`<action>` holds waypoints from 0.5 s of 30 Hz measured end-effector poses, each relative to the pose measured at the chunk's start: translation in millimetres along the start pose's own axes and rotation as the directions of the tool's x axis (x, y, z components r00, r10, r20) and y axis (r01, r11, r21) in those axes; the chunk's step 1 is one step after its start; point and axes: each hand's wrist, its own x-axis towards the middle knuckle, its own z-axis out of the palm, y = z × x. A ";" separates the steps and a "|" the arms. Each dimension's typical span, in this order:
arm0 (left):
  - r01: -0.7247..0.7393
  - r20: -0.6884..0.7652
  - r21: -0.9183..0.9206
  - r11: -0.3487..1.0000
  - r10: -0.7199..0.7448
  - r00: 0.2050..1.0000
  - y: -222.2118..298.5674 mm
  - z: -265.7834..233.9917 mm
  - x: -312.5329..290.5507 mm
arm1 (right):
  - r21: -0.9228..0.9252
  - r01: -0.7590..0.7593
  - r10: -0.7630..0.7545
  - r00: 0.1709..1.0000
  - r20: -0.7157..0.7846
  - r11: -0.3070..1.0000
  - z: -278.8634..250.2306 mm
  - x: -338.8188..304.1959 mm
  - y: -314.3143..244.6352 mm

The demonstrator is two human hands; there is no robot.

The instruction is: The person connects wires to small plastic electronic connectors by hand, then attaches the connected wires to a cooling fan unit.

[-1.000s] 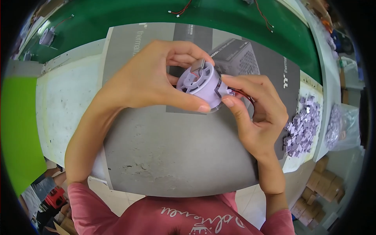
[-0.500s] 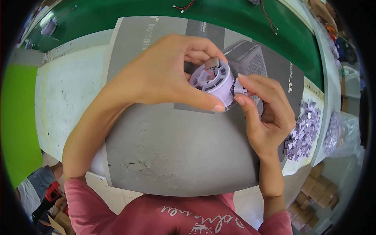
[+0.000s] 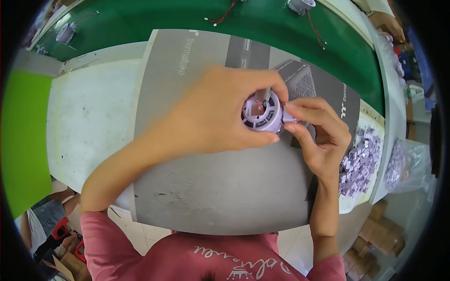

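Observation:
Above the grey board, my left hand (image 3: 215, 112) wraps its fingers and thumb around a round pale-lilac plastic housing (image 3: 276, 121). The housing has a slotted ring face, tilted up, with a red wire and a brownish flat part in its hollow middle. From the right, my right hand (image 3: 326, 133) pinches a small pale-lilac plastic piece (image 3: 289, 116) between thumb and forefinger, against the housing's side. Fingertips hide most of that piece, so whether it is seated cannot be told.
Beneath my hands lies a grey printed cardboard sheet (image 3: 211, 187). A heap of small lilac plastic pieces (image 3: 361, 161) sits to the right. Across the far side, a green belt (image 3: 178, 42) carries wired round housings (image 3: 300, 5). Stacked cartons (image 3: 382, 229) stand low at right.
My left hand has brought the housing slightly right and nearer, turning its slotted face. My right hand keeps its pinch at the housing's side. Another housing shows more at the far edge.

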 end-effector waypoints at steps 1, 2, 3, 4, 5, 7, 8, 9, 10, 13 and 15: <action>-0.002 -0.005 0.005 1.000 0.002 1.000 0.4 2.4 -1.4 | 0.001 0.007 -0.007 1.000 0.001 1.000 -2.2 0.0 1.7; -0.017 -0.045 0.005 1.000 0.017 0.999 0.6 5.5 -2.5 | 0.000 0.018 -0.018 0.999 0.027 1.000 -4.4 0.1 3.9; -0.032 -0.086 0.005 0.999 0.032 0.996 0.2 8.4 -3.6 | 0.000 0.029 -0.029 0.998 0.053 1.000 -5.4 0.9 4.5; -0.034 -0.091 0.008 0.999 0.035 0.995 -0.9 11.2 -4.5 | 0.000 0.035 -0.035 0.998 0.055 0.999 -5.6 1.4 3.1; -0.038 -0.136 0.022 0.999 0.041 0.990 -1.9 13.5 -4.3 | -0.008 0.023 -0.023 0.997 0.070 1.000 -6.8 1.7 0.1; -0.047 -0.187 0.039 0.998 0.053 0.981 -6.3 21.3 -4.9 | -0.035 0.011 -0.008 0.995 0.095 0.999 -7.8 -0.3 -4.9; -0.112 -0.232 0.085 0.990 0.129 0.964 -8.1 25.3 -4.9 | -0.036 0.020 -0.017 0.995 0.094 0.999 -6.3 -0.9 -8.3; -0.174 -0.272 0.133 0.976 0.204 0.940 -9.1 26.9 -5.3 | 0.013 -0.047 0.046 0.997 0.062 0.999 -3.7 -1.2 -12.1; -0.179 -0.275 0.139 0.974 0.212 0.938 -9.5 26.5 -6.2 | 0.064 -0.111 0.109 0.993 0.034 0.992 -2.5 -0.4 -14.5; -0.197 -0.250 0.106 0.975 0.218 0.944 -8.4 23.7 -5.3 | 0.045 -0.108 0.105 0.992 0.071 0.993 -4.9 1.2 -14.4; -0.215 -0.188 0.079 0.973 0.226 0.956 -11.5 22.2 -4.9 | 0.037 -0.117 0.115 0.991 0.070 0.992 -8.1 6.7 -22.1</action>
